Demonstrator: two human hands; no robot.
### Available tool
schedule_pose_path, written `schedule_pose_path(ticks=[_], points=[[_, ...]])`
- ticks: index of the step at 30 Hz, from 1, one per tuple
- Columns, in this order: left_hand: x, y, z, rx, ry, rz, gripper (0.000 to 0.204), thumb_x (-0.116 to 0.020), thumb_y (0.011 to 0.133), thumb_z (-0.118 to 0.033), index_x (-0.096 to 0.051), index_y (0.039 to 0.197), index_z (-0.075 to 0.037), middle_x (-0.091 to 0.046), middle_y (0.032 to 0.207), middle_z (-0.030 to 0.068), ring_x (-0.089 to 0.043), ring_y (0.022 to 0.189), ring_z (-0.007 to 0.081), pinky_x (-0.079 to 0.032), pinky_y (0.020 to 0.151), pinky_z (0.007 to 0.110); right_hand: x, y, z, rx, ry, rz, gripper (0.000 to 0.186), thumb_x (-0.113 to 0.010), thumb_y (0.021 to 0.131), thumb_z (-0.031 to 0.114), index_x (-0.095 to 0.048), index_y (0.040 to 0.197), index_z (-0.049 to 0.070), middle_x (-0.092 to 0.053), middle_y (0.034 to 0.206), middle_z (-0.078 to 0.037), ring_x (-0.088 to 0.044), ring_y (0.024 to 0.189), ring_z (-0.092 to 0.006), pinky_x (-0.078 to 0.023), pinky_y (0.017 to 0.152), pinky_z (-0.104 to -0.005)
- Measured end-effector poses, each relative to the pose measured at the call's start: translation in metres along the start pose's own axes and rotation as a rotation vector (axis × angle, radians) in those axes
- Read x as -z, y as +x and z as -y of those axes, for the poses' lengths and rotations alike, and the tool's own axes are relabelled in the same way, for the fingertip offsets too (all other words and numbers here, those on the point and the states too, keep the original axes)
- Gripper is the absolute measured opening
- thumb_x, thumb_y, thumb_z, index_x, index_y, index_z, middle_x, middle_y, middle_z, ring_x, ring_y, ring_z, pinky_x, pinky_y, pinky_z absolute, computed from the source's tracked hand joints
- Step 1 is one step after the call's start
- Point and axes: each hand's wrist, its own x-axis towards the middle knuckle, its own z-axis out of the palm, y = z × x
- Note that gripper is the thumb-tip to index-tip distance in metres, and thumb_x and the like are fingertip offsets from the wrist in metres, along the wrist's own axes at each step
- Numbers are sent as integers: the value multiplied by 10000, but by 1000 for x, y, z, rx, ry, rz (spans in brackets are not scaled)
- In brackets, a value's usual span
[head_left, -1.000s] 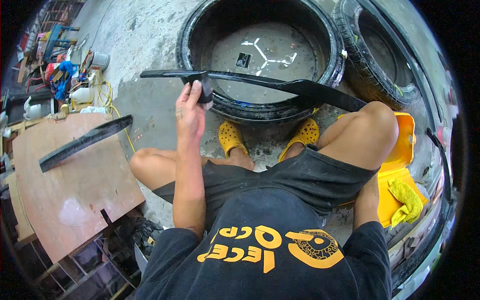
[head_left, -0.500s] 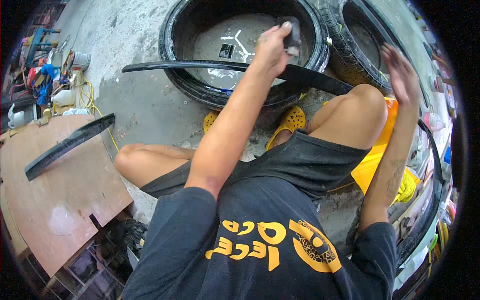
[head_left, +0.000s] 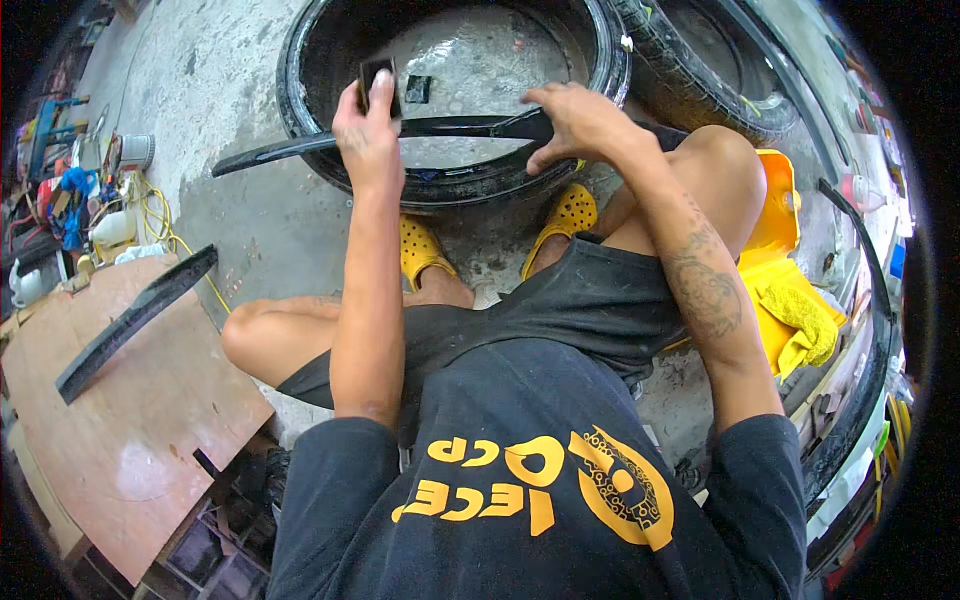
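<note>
My left hand [head_left: 368, 140] is closed round a dark rectangular pad [head_left: 378, 84], thumb along its face. It is over the left part of a long, glossy black curved strip [head_left: 270, 151]. The strip lies across a large round black tyre-like basin [head_left: 298, 112], whose grey inside looks wet. My right hand [head_left: 585, 125] is open, its fingers spread and curved, close to the right part of the strip; contact is unclear. A small dark square piece [head_left: 418, 90] lies inside the basin.
To the right are a treaded tyre [head_left: 690, 85], a yellow container [head_left: 775, 215] and a yellow cloth [head_left: 800, 320]. Another black strip [head_left: 140, 320] rests on a wooden board [head_left: 150, 430] at left. A yellow cord [head_left: 180, 215] and a white tub [head_left: 137, 150] stand behind it.
My left hand has moved left along the strip with the dark pad. My right hand has come down and left from its raised place to the strip. The view has shifted slightly.
</note>
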Motion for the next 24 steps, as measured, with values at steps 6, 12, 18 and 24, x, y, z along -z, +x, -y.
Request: schedule_pose_path(ticks=[6, 12, 18, 24], points=[[-1, -32, 41, -544, 865, -165, 275, -684, 917, -154, -643, 1148, -9, -566, 1086, 191, -507, 1091, 358, -388, 984, 481, -17, 28, -10, 88, -39, -69, 485, -806, 695, 310, -748, 1136, 114, -735, 946, -202, -703, 923, -382, -568, 839, -461], [-14, -38, 39, -631, 775, 75, 227, -705, 900, -138, -660, 1091, -24, -584, 1073, 156, -540, 1064, 321, -403, 948, 441, -18, 33, -13, 81, -35, -34, 470, -805, 681, 283, -758, 1113, 103, -733, 934, -203, -701, 920, -379, -566, 841, -460], [-53, -70, 42, -583, 724, 10, 181, -677, 916, -118, -657, 1073, -29, -580, 1045, 164, -536, 1059, 316, -404, 961, 439, -15, 32, -10, 56, -56, -13, 496, -850, 681, 345, -752, 1051, 30, -737, 967, -209, -712, 959, -376, -573, 853, -456], [-18, -42, 37, -616, 785, -23, 187, -648, 933, -134, -662, 1076, -14, -582, 1061, 173, -530, 1051, 334, -413, 943, 440, -17, 32, -11, 68, -43, -63, 516, -855, 675, 344, -744, 1075, 36, -735, 988, -208, -708, 971, -378, -572, 863, -460]])
